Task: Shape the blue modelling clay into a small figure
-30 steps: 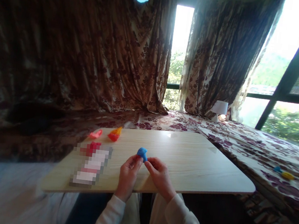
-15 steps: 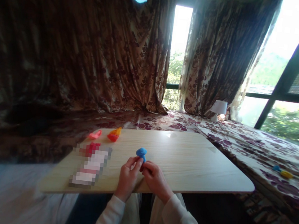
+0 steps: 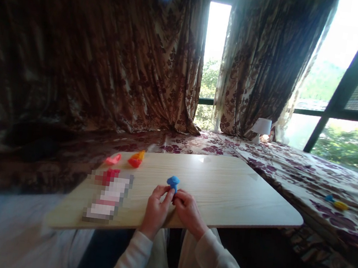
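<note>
A blue mushroom-shaped piece, with a rounded cap and a narrow stem, is held upright above the near half of the pale wooden table. My left hand is closed, its thumb and fingers pinching the stem under the cap. Close against it, my right hand has its fingers curled at the lower end of the same stem. The fingers hide that end, and what the blue piece is made of cannot be made out.
On the table's left part lie a pink piece, an orange-and-red piece, a dark pink piece and a blurred-out flat item. Blue and yellow pieces rest on the floral cover at right; a white lamp stands behind.
Both hands have shifted slightly to the right with the blue piece, whose cap is turned a little. The other things have stayed in place on the table.
</note>
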Demonstrator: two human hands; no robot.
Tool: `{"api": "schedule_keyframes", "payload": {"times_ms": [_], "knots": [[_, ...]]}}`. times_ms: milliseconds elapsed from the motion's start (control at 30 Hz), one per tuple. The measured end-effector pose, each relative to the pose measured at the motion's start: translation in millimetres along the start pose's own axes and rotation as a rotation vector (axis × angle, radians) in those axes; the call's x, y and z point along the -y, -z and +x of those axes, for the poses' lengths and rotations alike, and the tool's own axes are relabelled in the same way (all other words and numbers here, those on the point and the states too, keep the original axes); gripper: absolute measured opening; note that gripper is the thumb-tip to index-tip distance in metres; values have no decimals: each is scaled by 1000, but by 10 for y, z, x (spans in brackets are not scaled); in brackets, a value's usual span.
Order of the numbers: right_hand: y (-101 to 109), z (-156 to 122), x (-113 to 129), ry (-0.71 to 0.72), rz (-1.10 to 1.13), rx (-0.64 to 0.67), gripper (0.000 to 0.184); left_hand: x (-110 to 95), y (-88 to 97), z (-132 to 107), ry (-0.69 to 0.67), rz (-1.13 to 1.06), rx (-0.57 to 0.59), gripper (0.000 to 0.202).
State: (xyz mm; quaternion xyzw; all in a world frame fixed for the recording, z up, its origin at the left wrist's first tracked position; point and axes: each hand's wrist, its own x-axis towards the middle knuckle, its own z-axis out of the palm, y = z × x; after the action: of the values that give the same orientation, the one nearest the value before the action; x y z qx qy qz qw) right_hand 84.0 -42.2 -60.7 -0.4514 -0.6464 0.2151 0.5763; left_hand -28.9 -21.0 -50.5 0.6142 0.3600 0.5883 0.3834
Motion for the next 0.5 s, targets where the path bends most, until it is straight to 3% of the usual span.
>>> {"api": "schedule_keyframes", "payload": {"times_ms": [200, 500], "knots": [[-15, 58, -41, -80, 79, -42, 21, 85, 196, 135, 6, 150, -41, 22], [35, 307, -220, -153, 125, 58, 18, 98, 195, 215, -18, 266, 111, 17]]}}
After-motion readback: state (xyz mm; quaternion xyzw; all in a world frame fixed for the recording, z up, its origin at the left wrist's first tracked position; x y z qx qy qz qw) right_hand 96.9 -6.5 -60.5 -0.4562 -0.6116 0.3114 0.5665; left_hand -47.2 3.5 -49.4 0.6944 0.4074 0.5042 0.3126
